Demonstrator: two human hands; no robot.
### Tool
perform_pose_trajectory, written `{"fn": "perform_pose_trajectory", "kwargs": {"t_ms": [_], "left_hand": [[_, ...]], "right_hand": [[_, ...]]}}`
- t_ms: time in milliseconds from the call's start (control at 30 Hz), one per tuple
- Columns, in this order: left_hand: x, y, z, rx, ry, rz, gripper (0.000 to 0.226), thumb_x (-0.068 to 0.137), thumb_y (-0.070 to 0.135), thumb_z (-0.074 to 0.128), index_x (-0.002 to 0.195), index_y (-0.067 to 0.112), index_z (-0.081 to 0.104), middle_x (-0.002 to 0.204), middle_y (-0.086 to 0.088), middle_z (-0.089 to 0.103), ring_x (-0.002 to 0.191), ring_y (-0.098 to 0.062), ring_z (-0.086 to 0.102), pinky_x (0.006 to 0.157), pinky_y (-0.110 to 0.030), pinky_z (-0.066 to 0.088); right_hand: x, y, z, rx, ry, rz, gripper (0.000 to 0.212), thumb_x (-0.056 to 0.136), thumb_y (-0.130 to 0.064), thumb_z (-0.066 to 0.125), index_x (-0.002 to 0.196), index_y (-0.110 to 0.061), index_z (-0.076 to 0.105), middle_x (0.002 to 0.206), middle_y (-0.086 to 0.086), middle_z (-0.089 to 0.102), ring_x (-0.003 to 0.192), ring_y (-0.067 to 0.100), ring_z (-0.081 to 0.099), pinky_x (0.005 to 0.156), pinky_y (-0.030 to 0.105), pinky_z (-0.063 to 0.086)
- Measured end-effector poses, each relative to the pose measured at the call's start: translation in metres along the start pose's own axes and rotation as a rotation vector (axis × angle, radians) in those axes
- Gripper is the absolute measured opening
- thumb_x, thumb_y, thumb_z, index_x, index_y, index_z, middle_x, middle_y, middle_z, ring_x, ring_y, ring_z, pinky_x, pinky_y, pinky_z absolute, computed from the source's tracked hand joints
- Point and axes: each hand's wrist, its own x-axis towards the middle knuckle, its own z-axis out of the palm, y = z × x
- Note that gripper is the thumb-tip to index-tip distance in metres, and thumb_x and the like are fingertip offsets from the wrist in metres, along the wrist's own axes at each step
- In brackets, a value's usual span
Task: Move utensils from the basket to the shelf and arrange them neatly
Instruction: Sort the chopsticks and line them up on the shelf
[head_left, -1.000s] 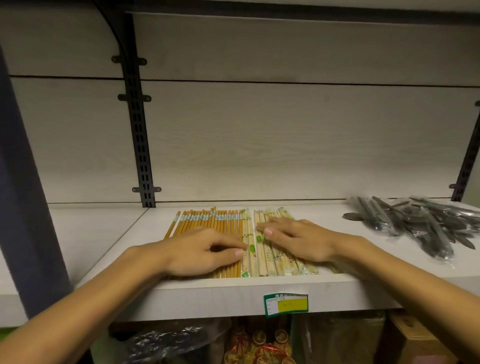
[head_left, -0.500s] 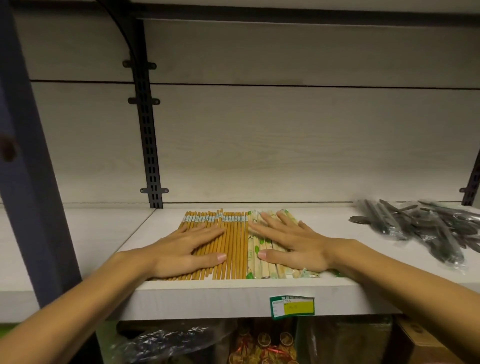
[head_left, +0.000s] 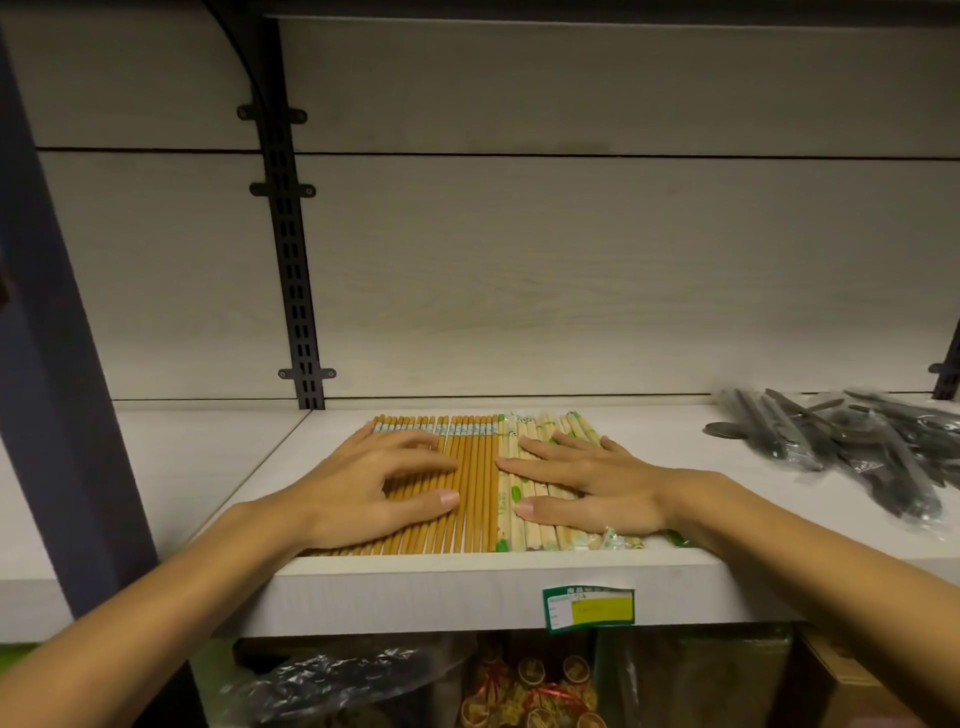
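Observation:
A row of orange-brown chopsticks (head_left: 475, 478) lies side by side on the white shelf (head_left: 415, 587), running front to back. Right beside them lie pale wrapped chopsticks (head_left: 535, 436) with green print. My left hand (head_left: 374, 488) rests flat on the brown ones, fingers spread and slightly bent. My right hand (head_left: 592, 483) lies flat on the pale ones, fingers straight. The two thumbs point toward each other near the seam between the groups. No basket is in view.
A heap of dark spoons in clear plastic bags (head_left: 852, 447) lies on the shelf at the right. A black slotted upright (head_left: 291, 260) runs up the back panel. A green and yellow price label (head_left: 589, 608) sticks on the shelf edge. Bagged goods fill the shelf below.
Both hands slid from a cross-wise position to lying along the chopsticks, fingers pointing to the back. The chopstick rows look straighter and more even at the front.

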Motion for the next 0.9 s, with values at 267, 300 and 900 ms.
{"fn": "perform_pose_trajectory", "kwargs": {"t_ms": [267,300,900], "left_hand": [[0.003,0.007,0.001,0.130,-0.297,-0.083,0.077,0.058,0.097,0.005,0.130,0.075,-0.007,0.157,0.021,-0.016,0.146,-0.012,-0.017,0.117,-0.053,-0.011],[0.003,0.007,0.000,0.137,-0.298,-0.083,0.077,0.058,0.097,0.005,0.130,0.075,-0.007,0.157,0.020,-0.015,0.146,-0.012,-0.016,0.117,-0.053,-0.011],[0.007,0.013,0.008,0.199,-0.323,-0.124,0.078,0.051,0.100,0.004,0.121,0.076,-0.022,0.154,0.018,-0.026,0.143,-0.016,-0.026,0.115,-0.055,-0.014]], "right_hand": [[0.003,-0.007,0.004,-0.019,0.008,-0.011,0.066,0.070,-0.089,0.011,0.132,-0.074,-0.010,0.161,-0.013,-0.013,0.148,0.027,-0.016,0.115,0.061,-0.008],[0.004,-0.007,0.005,-0.036,0.000,-0.007,0.065,0.071,-0.088,0.011,0.131,-0.074,-0.010,0.160,-0.013,-0.016,0.147,0.027,-0.018,0.115,0.061,-0.010],[0.008,-0.008,0.007,-0.066,0.015,-0.033,0.061,0.078,-0.083,0.013,0.132,-0.072,-0.014,0.159,-0.008,-0.022,0.143,0.026,-0.030,0.116,0.052,-0.015]]}}
